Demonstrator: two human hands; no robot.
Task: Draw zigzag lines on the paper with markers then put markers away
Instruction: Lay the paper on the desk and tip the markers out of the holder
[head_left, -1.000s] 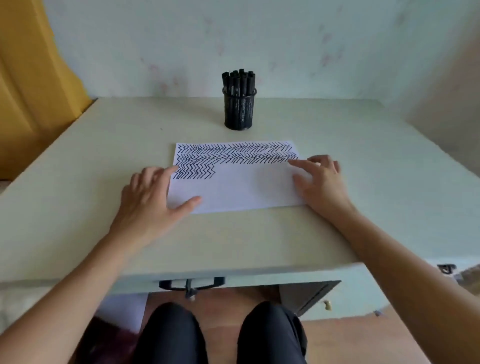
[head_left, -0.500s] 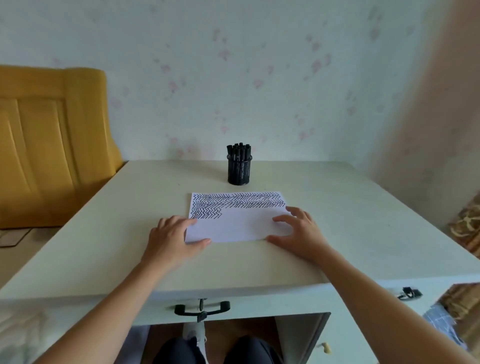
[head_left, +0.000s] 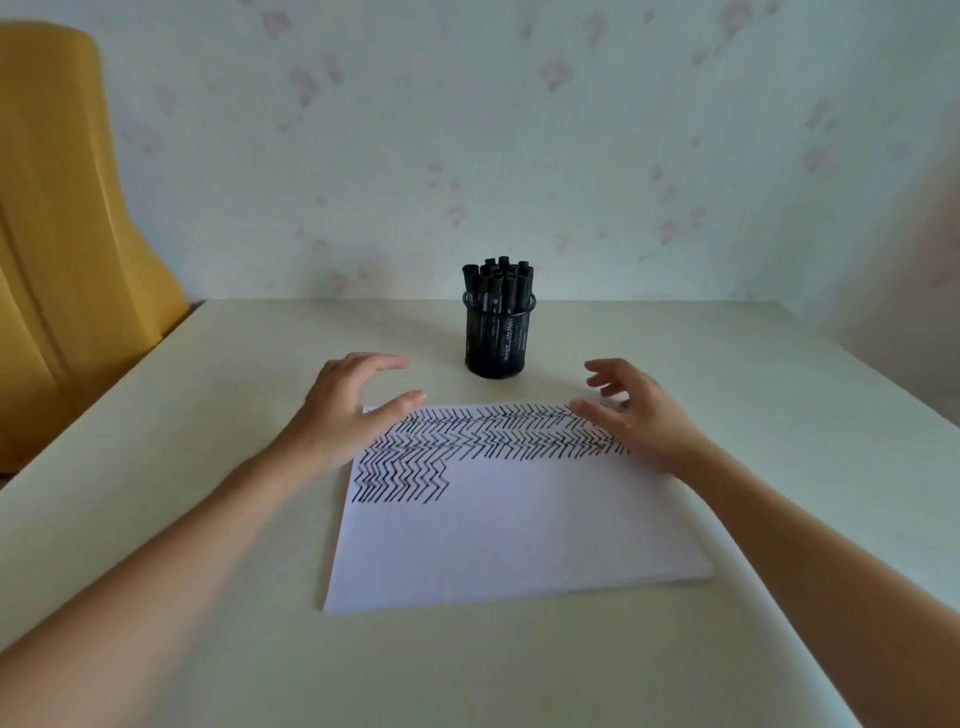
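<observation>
Paper (head_left: 519, 530) w/ zigzags: table (head_left: 156, 441) centre. Markers (head_left: 497, 283) in black cup (head_left: 496, 338), toward far edge. Left hand (head_left: 345, 410), right hand (head_left: 636, 415): empty, fingers loose, at paper's far corners. Yellow chair (head_left: 67, 234) off table's left edge.

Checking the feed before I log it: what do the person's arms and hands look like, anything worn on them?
Both forearms are bare as far as the frame shows, with no sleeves in view. The left hand and right hand wear no gloves; no rings, watch or bracelets are visible.
</observation>
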